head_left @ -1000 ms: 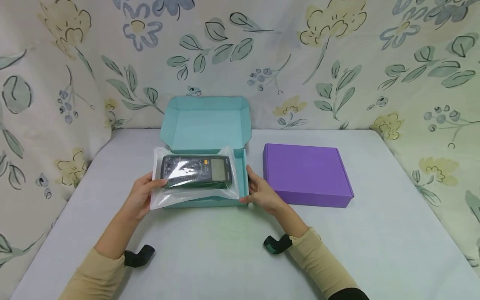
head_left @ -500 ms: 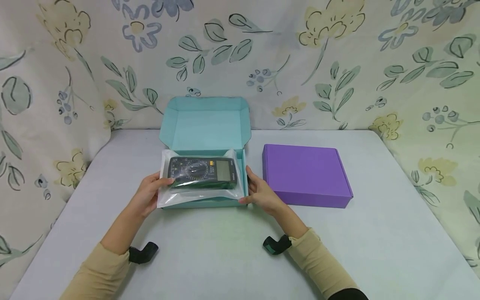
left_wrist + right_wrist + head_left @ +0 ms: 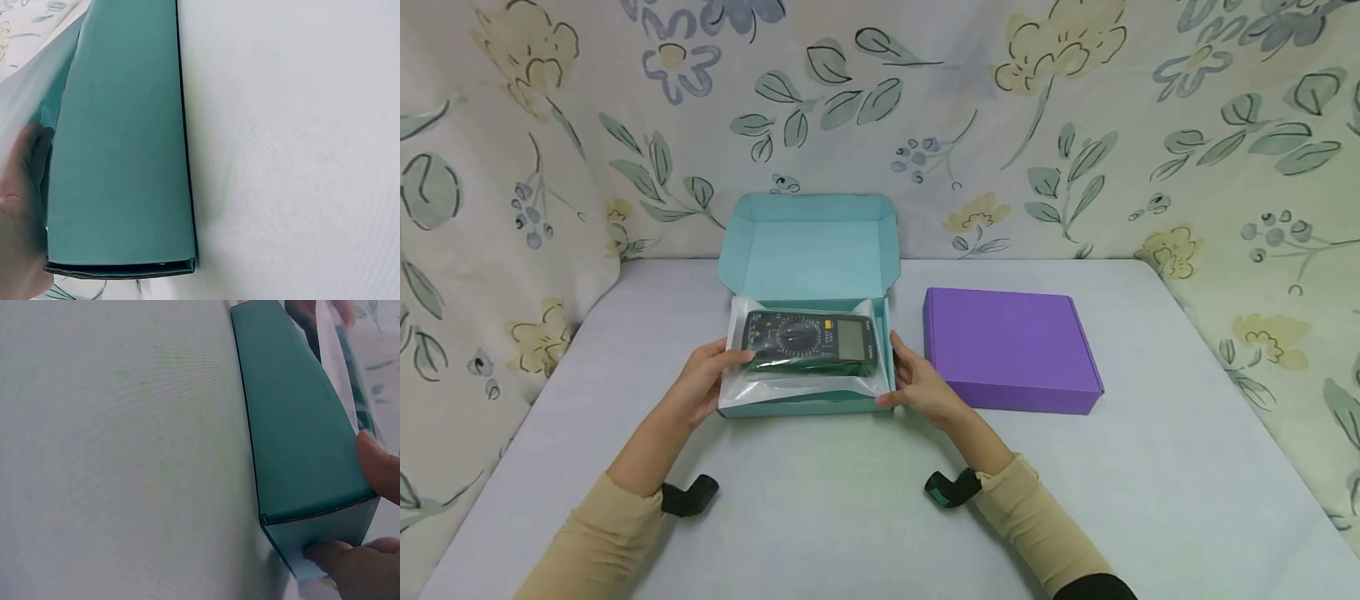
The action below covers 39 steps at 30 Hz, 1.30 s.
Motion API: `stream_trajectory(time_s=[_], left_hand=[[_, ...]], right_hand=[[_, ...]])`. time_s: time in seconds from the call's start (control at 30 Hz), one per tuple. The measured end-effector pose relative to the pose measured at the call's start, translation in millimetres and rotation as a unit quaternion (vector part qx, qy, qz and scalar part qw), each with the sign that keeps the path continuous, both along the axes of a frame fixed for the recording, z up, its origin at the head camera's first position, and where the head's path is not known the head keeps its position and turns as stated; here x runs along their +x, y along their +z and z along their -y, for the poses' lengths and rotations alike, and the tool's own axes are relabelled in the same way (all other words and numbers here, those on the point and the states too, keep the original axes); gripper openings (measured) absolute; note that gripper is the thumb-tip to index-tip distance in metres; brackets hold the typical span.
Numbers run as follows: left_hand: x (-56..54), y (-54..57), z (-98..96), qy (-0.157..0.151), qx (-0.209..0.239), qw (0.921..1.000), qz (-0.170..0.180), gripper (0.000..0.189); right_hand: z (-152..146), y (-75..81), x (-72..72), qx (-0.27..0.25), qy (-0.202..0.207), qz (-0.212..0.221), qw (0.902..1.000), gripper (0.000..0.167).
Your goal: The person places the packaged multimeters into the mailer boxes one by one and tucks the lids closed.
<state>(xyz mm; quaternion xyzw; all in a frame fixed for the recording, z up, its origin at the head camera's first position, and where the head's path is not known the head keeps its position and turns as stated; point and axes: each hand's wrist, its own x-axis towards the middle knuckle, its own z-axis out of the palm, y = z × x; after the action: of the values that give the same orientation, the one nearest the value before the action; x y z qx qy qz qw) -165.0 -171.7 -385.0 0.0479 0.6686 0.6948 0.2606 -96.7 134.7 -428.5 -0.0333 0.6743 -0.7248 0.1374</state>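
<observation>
A black multimeter [image 3: 808, 340] in a clear plastic bag [image 3: 808, 387] lies over the tray of a teal cardboard box [image 3: 812, 258], whose lid stands up at the back. My left hand [image 3: 698, 385] grips the bag's left end, thumb on top near the multimeter's lower left corner. My right hand [image 3: 927, 390] holds the box's right front corner, the thumb at the front and the fingers along the right side. In the right wrist view, the thumb [image 3: 378, 465] rests on the box's upper edge. The left wrist view shows the front wall [image 3: 122, 144]; the box's inside is mostly hidden.
To the right of the teal box sits a closed purple box [image 3: 1007, 342], close to my right hand. Both stand on a white table [image 3: 820, 517], with a flowered cloth [image 3: 962, 125] hanging behind and at the sides.
My left hand has shifted the bagged multimeter rightward, so that it now lies more squarely over the teal tray. The right hand has kept its hold on the box.
</observation>
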Motion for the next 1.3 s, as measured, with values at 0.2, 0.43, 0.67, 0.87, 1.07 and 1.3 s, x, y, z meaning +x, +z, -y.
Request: stream_trajectory(time_s=[0.2, 0.43, 0.67, 0.87, 1.07, 1.3], left_hand=[[-6.1, -2.6, -2.5, -0.012, -0.013, 0.9998, 0.007, 0.065], [-10.7, -3.5, -4.6, -0.021, -0.023, 0.9995, 0.012, 0.067], [-11.6, -3.3, -3.7, -0.035, -0.062, 0.9975, 0.001, 0.065], [-12.3, -4.5, -1.0, -0.07, -0.089, 0.9933, -0.023, 0.062], [-11.0, -4.8, -2.0, -0.078, -0.113, 0.9898, -0.039, 0.059], [-10.9, -6.3, -6.4, -0.077, -0.165, 0.9822, -0.048, 0.058]], right_hand=[[-0.4, -0.4, -0.6, -0.004, 0.002, 0.001, 1.0, 0.108], [0.0, 1.8, 0.1, -0.007, -0.004, 0.001, 1.0, 0.108], [0.5, 2.1, 0.1, -0.009, -0.005, 0.001, 0.9999, 0.108], [0.5, -0.2, -0.2, -0.011, -0.006, 0.002, 0.9999, 0.108], [0.8, -0.6, -0.4, -0.006, -0.008, 0.001, 0.9999, 0.108], [1.3, -0.4, -0.4, 0.002, -0.011, 0.002, 0.9999, 0.108]])
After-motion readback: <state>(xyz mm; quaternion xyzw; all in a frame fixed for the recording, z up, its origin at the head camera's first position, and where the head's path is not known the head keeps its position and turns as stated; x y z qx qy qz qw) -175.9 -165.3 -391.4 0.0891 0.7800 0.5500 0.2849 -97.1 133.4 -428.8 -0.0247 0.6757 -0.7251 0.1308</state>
